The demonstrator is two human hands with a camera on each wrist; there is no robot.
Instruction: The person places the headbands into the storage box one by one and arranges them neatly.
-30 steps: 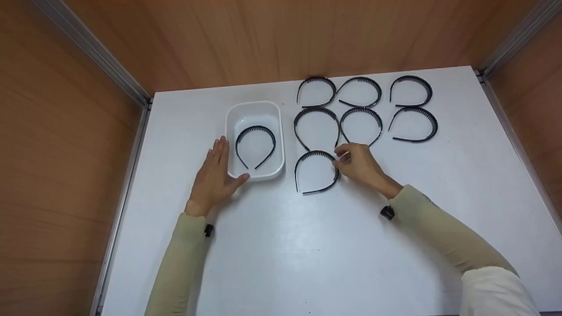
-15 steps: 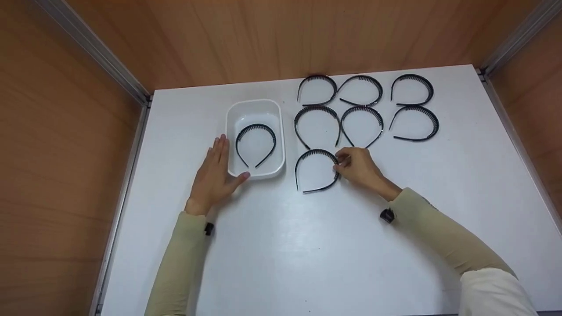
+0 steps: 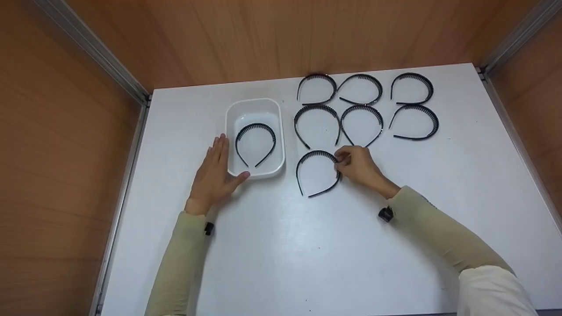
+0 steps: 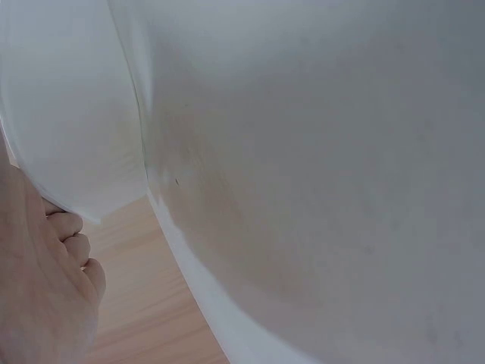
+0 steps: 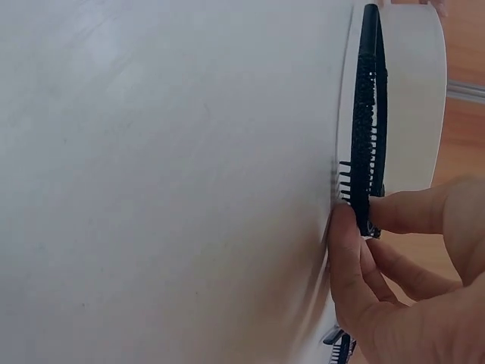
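Observation:
My right hand [image 3: 358, 166] pinches the right side of a black toothed headband [image 3: 317, 152] in front of the others. In the right wrist view thumb and fingers grip that headband [image 5: 365, 121] close over the table. My left hand [image 3: 211, 177] lies with straight fingers along the left side of a white plastic tub [image 3: 282, 149], its thumb at the near rim. Inside the tub lies another black headband [image 3: 256, 126]. The left wrist view shows part of the left hand [image 4: 49, 273] against the tub wall [image 4: 68, 98].
Several more black headbands lie in rows at the back right of the white table [image 3: 272, 259], among them one behind the right hand [image 3: 362, 106] and one farther right [image 3: 434, 125]. Wooden panels [image 3: 263, 39] stand along the back and sides.
The headband in my right hand has turned slightly, its open ends shifting a little right and toward me. My left hand and the tub stay in place.

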